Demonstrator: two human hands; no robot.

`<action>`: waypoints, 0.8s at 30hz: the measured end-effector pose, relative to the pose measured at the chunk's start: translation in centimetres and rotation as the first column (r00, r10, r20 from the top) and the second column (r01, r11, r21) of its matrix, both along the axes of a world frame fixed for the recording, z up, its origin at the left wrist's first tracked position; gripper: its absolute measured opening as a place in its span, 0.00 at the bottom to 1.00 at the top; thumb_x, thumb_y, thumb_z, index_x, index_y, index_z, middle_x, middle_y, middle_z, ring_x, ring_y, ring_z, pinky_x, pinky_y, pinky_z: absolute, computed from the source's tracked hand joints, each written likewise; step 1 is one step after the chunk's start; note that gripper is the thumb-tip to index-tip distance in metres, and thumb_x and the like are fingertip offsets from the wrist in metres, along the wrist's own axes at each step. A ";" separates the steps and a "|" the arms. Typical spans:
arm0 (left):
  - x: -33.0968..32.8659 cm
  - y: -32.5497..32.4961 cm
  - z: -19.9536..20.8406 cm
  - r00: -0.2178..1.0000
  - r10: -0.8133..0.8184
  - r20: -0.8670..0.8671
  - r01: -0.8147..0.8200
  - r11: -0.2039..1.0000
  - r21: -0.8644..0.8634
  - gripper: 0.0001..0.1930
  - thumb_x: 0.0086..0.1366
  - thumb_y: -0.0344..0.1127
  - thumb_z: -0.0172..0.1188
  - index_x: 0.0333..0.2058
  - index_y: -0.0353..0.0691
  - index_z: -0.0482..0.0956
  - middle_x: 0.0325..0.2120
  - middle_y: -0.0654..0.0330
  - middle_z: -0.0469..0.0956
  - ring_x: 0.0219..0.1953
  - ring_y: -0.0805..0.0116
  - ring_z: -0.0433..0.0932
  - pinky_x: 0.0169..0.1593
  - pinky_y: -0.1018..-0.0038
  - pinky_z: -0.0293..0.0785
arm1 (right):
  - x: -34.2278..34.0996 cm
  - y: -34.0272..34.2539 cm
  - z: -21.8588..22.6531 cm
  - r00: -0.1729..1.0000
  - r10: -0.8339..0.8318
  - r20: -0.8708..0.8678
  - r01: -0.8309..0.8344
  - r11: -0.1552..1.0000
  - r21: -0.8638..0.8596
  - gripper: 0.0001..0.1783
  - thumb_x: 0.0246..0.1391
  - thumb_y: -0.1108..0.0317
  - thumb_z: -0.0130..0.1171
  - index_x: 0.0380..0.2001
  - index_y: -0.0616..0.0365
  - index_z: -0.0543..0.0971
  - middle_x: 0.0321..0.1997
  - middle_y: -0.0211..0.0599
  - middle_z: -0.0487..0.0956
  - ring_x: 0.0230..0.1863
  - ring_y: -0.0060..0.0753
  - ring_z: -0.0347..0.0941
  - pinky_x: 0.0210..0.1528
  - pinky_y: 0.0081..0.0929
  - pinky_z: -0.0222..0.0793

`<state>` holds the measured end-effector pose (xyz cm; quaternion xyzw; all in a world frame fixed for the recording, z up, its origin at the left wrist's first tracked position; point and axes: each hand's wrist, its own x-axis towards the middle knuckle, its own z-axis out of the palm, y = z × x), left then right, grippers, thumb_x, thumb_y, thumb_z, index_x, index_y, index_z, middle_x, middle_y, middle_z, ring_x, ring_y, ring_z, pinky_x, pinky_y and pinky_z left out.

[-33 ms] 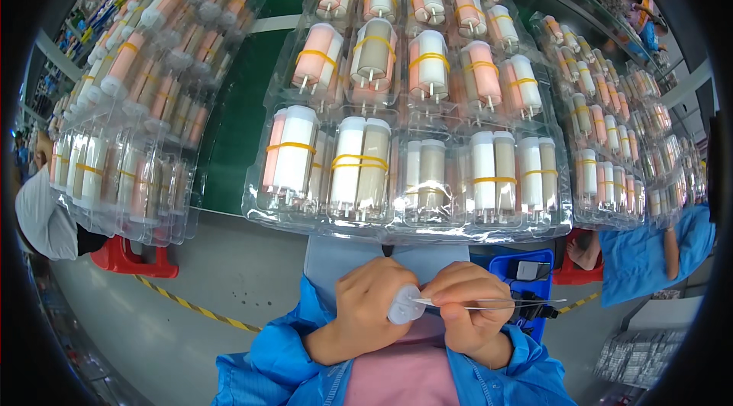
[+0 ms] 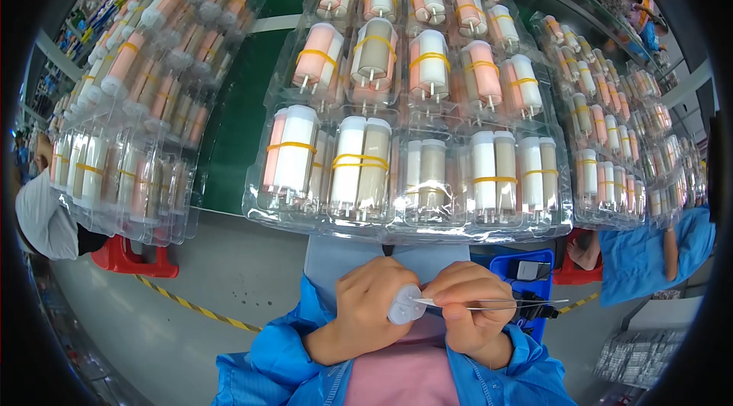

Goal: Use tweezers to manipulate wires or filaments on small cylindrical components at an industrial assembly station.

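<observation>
In front of my chest, my left hand [image 2: 370, 303] is closed round a cylinder whose pale, round end cap [image 2: 405, 304] faces right; the rest of its body is hidden in the fist. My right hand [image 2: 472, 310] pinches a thin pair of metal tweezers [image 2: 500, 304], whose slim legs stretch out to the right past the fingers. A short whitish pointed piece [image 2: 425, 301] bridges the right fingertips and the cap; whether it belongs to the tweezers or the cylinder I cannot tell. Both hands are close together, just below the table edge.
Clear plastic trays [image 2: 427, 232] of white, pink and grey cylinders bound with yellow bands stand on the green table [image 2: 237, 131]. More stacks rise left [image 2: 122, 127] and right [image 2: 603, 123]. A blue bin [image 2: 500, 262] with dark items sits beside my right hand; red stools [image 2: 137, 259] flank me.
The tweezers' right end has shifted very slightly. Otherwise both hands and the cylinder look the same.
</observation>
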<state>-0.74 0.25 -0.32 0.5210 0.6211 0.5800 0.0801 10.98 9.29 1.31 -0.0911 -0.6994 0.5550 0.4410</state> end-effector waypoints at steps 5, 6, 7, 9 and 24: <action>0.1 0.1 0.2 0.999 0.030 0.016 -0.030 1.000 0.006 0.11 0.42 0.22 0.65 0.25 0.37 0.73 0.19 0.57 0.73 0.19 0.58 0.73 0.22 0.70 0.69 | 0.0 0.2 0.4 0.999 -0.036 0.009 0.035 0.998 0.048 0.07 0.46 0.75 0.66 0.30 0.64 0.79 0.29 0.45 0.81 0.25 0.37 0.77 0.27 0.26 0.73; 0.2 0.1 0.2 0.999 0.031 0.017 -0.031 0.999 0.008 0.11 0.42 0.22 0.65 0.25 0.37 0.73 0.19 0.57 0.73 0.19 0.59 0.73 0.22 0.70 0.69 | 0.1 0.2 0.5 0.999 -0.040 0.028 0.038 0.998 0.055 0.07 0.46 0.75 0.66 0.30 0.64 0.79 0.29 0.45 0.81 0.26 0.38 0.77 0.27 0.26 0.73; 0.2 0.1 0.1 0.999 0.032 0.018 -0.032 0.999 0.009 0.11 0.42 0.22 0.64 0.25 0.37 0.73 0.19 0.57 0.72 0.19 0.59 0.73 0.22 0.70 0.68 | 0.1 0.3 0.5 0.999 -0.024 0.041 0.022 0.998 0.064 0.07 0.46 0.75 0.66 0.30 0.64 0.79 0.30 0.44 0.81 0.26 0.38 0.77 0.28 0.26 0.73; 0.3 0.1 -0.1 1.000 0.025 0.016 -0.026 1.000 0.017 0.11 0.42 0.22 0.64 0.26 0.37 0.73 0.19 0.57 0.72 0.19 0.59 0.73 0.22 0.70 0.68 | 0.1 0.3 0.6 0.998 0.007 0.068 -0.012 0.997 0.082 0.08 0.46 0.74 0.66 0.31 0.63 0.80 0.31 0.44 0.81 0.28 0.39 0.78 0.30 0.27 0.74; 0.3 0.0 -0.4 1.000 0.029 -0.009 -0.029 1.000 0.008 0.11 0.42 0.23 0.64 0.26 0.37 0.73 0.20 0.57 0.72 0.19 0.59 0.72 0.22 0.70 0.68 | -0.1 0.2 0.6 0.996 -0.011 0.093 0.001 0.994 0.109 0.07 0.45 0.76 0.66 0.30 0.62 0.79 0.29 0.41 0.81 0.27 0.38 0.77 0.29 0.26 0.73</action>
